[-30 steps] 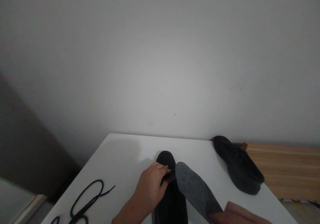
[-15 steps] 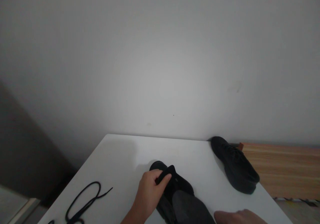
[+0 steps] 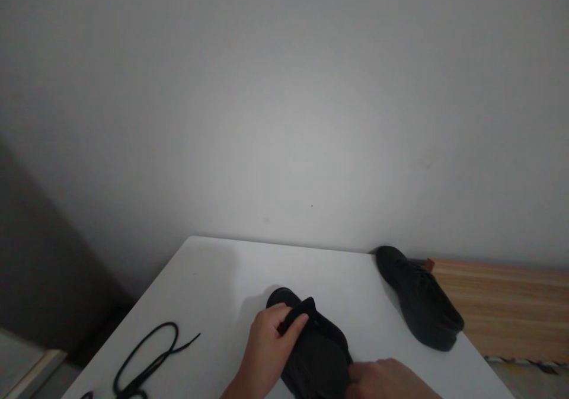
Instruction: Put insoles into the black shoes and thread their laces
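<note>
A black shoe (image 3: 335, 331) lies on the white table in front of me, its toe pointing away. My left hand (image 3: 268, 341) pinches the shoe's tongue (image 3: 307, 307) between thumb and fingers and holds it folded up toward the toe. A dark grey insole (image 3: 320, 360) lies at the shoe's opening, its front part inside. At the insole's right edge my right hand (image 3: 381, 380) is closed on it, fingertips partly hidden. The near end of the shoe falls below the frame.
On the white table (image 3: 208, 280), a loose black shoelace (image 3: 166, 354) curls at the left. Another black shoe (image 3: 418, 298), laced, stands near the right edge. A grey wall (image 3: 284, 120) rises behind. Wooden boards (image 3: 502, 304) show beyond the table at right.
My right hand has moved left to the shoe, and the insole has slid forward and deeper into the opening. My left hand still pinches the tongue.
</note>
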The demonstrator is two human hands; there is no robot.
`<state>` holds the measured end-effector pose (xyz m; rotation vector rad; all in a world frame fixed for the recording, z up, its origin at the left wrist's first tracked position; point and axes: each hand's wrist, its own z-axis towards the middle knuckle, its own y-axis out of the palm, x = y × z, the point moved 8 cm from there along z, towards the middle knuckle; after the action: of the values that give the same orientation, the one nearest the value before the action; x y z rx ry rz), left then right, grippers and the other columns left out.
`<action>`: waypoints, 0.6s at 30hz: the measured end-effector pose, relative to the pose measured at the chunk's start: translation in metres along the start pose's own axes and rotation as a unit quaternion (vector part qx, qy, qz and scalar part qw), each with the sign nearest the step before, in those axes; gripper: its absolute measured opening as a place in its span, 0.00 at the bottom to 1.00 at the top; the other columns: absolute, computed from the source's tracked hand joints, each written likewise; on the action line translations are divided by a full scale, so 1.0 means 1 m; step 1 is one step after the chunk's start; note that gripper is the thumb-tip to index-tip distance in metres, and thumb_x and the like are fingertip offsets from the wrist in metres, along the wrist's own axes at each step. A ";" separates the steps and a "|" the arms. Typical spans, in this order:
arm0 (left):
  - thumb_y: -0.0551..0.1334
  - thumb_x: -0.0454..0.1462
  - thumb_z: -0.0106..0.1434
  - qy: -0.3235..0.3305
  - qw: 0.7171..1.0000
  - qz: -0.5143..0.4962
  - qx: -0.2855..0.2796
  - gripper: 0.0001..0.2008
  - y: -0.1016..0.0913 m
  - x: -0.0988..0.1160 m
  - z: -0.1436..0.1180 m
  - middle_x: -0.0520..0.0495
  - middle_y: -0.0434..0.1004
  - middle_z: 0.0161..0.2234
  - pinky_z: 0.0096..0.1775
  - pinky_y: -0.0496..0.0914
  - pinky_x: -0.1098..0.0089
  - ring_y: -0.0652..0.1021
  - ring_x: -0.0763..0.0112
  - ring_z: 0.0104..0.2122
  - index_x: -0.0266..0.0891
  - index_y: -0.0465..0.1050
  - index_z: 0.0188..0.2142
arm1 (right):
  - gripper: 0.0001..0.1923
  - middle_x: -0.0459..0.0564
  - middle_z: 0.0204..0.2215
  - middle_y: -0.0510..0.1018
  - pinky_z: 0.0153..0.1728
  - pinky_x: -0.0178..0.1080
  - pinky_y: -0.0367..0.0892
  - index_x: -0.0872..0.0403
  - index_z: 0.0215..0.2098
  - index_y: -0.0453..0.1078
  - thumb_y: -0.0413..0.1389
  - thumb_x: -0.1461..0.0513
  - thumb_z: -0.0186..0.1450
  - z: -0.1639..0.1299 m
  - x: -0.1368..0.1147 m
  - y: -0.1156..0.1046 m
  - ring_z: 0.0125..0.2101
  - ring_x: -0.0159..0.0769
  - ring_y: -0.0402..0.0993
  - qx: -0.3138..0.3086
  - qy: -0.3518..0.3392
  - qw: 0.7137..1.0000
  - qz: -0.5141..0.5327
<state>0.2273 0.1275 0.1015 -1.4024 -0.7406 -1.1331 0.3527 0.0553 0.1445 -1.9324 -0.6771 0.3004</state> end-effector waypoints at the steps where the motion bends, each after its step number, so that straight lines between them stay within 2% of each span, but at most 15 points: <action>1: 0.57 0.47 0.65 0.001 1.000 0.000 0.001 0.21 0.000 0.000 0.000 0.53 0.62 0.23 0.28 0.56 0.70 0.66 0.70 0.25 0.40 0.61 0.19 | 0.07 0.52 0.28 0.86 0.12 0.34 0.32 0.53 0.28 0.82 0.63 0.68 0.61 0.006 -0.001 0.003 0.24 0.38 0.84 0.007 0.008 1.000 0.016; 7: 0.57 0.47 0.65 0.007 1.000 -0.002 0.013 0.20 0.001 -0.002 -0.001 0.52 0.64 0.23 0.27 0.57 0.71 0.68 0.70 0.24 0.39 0.65 0.20 | 0.12 0.56 0.29 0.85 0.16 0.38 0.38 0.56 0.30 0.82 0.57 0.72 0.58 0.033 -0.006 0.011 0.27 0.42 0.85 0.050 0.052 0.995 0.071; 10: 0.57 0.46 0.66 0.013 1.000 -0.004 0.018 0.20 0.001 -0.002 -0.002 0.52 0.64 0.22 0.27 0.57 0.71 0.68 0.71 0.24 0.39 0.66 0.19 | 0.15 0.57 0.30 0.86 0.17 0.36 0.51 0.57 0.31 0.82 0.54 0.75 0.57 0.040 -0.006 0.011 0.28 0.43 0.85 0.085 0.067 0.990 0.093; 13: 0.58 0.44 0.65 0.016 1.000 -0.004 0.023 0.20 0.000 -0.001 -0.002 0.53 0.64 0.22 0.27 0.57 0.72 0.67 0.71 0.24 0.39 0.65 0.19 | 0.19 0.59 0.35 0.86 0.23 0.35 0.65 0.60 0.37 0.82 0.52 0.77 0.57 0.047 -0.008 0.014 0.32 0.46 0.86 0.095 0.072 0.987 0.105; 15: 0.58 0.43 0.65 0.018 1.000 -0.004 0.024 0.20 -0.001 0.000 -0.001 0.53 0.64 0.22 0.27 0.57 0.72 0.67 0.72 0.23 0.39 0.65 0.18 | 0.21 0.60 0.37 0.87 0.27 0.33 0.70 0.61 0.40 0.82 0.51 0.78 0.57 0.052 -0.008 0.015 0.34 0.46 0.86 0.103 0.072 0.985 0.117; 18: 0.58 0.43 0.65 0.020 1.000 -0.002 0.022 0.20 -0.001 0.002 -0.001 0.52 0.65 0.22 0.27 0.57 0.72 0.68 0.72 0.24 0.39 0.66 0.19 | 0.22 0.59 0.40 0.87 0.32 0.30 0.74 0.59 0.41 0.81 0.50 0.79 0.58 0.058 -0.009 0.014 0.36 0.42 0.86 0.119 0.071 0.981 0.136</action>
<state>0.2272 0.1267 0.1036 -1.3378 -0.7358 -1.1386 0.3215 0.0891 0.1049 -1.7951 -0.2689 0.3908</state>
